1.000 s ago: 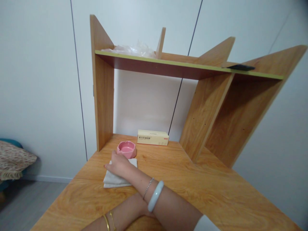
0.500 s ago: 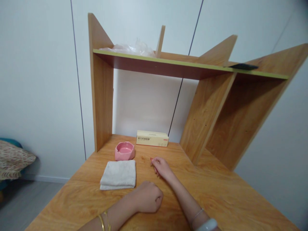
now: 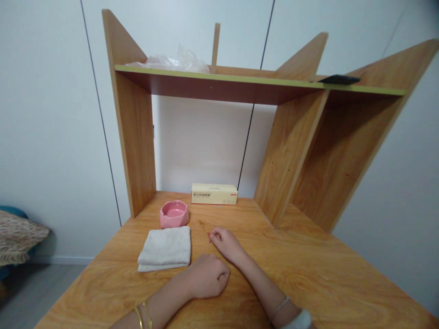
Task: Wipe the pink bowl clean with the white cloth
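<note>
My left hand [image 3: 210,275] rests on the desk as a fist, knuckles up, just right of a folded pale grey cloth [image 3: 165,248]. Nothing shows sticking out of it. Slightly farther back, my right hand [image 3: 224,242] lies on its side with its fingers curled in and red nails at the tips. I see no object in its grasp. Behind the cloth sits a pink faceted ashtray [image 3: 174,222]. A long cream box [image 3: 214,198] with printed lettering lies at the back of the desk. Neither hand touches these things.
A wooden shelf unit [image 3: 136,151] stands on the wood-grain desk [image 3: 308,278]. Its upper board carries a clear plastic bag [image 3: 178,61] and a flat dark item [image 3: 339,79]. At far left a patterned cloth [image 3: 21,232] hangs over something blue.
The view has shifted a little. My right hand's fingers have curled in more and the hand has come slightly nearer. My left fist stays on the desk almost unchanged.
</note>
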Available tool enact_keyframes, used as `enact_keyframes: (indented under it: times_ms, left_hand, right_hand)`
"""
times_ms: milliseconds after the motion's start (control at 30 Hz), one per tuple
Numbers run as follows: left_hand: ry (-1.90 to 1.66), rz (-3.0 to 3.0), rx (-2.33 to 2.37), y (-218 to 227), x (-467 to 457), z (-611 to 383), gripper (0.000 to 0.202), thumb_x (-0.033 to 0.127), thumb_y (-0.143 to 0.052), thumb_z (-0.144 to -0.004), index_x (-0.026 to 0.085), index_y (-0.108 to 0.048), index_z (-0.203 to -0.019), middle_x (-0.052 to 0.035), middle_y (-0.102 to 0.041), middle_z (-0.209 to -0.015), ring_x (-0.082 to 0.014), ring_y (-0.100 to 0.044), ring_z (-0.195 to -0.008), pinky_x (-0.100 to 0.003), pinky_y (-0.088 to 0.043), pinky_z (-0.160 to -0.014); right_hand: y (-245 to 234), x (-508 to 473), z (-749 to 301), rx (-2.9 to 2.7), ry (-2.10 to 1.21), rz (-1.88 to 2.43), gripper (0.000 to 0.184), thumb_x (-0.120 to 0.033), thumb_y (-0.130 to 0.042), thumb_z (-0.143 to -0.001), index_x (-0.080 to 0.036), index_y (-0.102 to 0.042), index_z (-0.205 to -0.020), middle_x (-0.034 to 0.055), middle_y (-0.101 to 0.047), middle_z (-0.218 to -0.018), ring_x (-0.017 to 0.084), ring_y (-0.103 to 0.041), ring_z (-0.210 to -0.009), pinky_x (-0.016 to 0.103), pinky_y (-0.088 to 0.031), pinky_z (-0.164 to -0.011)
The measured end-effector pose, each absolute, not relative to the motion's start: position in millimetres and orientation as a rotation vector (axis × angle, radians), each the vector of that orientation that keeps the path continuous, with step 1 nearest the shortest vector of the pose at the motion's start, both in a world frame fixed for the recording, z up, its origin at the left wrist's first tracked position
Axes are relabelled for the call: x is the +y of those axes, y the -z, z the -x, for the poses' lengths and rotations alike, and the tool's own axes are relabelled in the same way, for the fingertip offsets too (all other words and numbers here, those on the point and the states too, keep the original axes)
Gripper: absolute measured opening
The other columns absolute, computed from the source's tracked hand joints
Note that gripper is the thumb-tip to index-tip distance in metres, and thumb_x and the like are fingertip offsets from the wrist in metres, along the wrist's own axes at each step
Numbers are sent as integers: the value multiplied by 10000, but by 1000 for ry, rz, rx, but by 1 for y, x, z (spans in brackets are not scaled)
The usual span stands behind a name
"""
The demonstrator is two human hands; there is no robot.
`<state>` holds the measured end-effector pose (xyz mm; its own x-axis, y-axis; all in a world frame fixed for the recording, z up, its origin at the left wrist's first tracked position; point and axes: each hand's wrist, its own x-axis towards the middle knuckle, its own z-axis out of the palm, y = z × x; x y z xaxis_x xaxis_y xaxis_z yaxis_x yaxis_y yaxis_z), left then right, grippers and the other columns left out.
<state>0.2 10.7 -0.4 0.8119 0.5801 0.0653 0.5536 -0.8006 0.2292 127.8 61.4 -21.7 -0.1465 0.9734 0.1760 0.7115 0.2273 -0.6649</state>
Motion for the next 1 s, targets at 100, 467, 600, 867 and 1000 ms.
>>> enact_keyframes:
  times_ms: [100, 467, 600, 867, 1000]
  left_hand:
    - [-200, -2783, 901, -2, 10, -1, 249, 101, -395, -751, 170, -615, -657, -28, -653, -653, -128, -544, -569, -207, -371, -537]
    - [-182, -2777, 928, -4, 9, -1, 264, 106, -387, -753, 171, -632, -676, -36, -655, -670, -137, -535, -575, -212, -364, -529]
    - [-202, -2772, 914, -3, 9, -1, 261, 104, -389, -756, 169, -624, -661, -26, -648, -646, -121, -523, -548, -202, -356, -518]
    - [-207, -2756, 904, -1, 11, -1, 254, 103, -390, -765, 170, -614, -667, -26, -654, -671, -129, -549, -587, -207, -383, -553]
    - [-208, -2746, 896, -1, 11, 0, 237, 104, -396, -757, 166, -595, -644, -24, -650, -655, -129, -548, -572, -207, -373, -528]
  right_hand:
    - [20, 60, -127, -1966, -547, 1561, 212, -237, -441, -801, -154, -595, -682, -14, -537, -550, 102, -454, -530, 202, -284, -514]
    - [19, 59, -127, -1985, -529, 1596, 201, -231, -437, -806, -154, -602, -720, 11, -607, -636, 109, -497, -573, 198, -291, -524]
    - [19, 59, -127, -1986, -530, 1597, 195, -235, -438, -805, -157, -594, -719, 7, -597, -620, 108, -489, -562, 198, -289, -521]
    - [19, 58, -127, -1999, -516, 1612, 183, -250, -444, -798, -158, -584, -726, -3, -579, -610, 104, -470, -553, 202, -271, -515]
    - [21, 59, -127, -1994, -517, 1622, 178, -252, -446, -795, -158, -583, -731, -4, -575, -610, 104, -468, -553, 203, -265, -512]
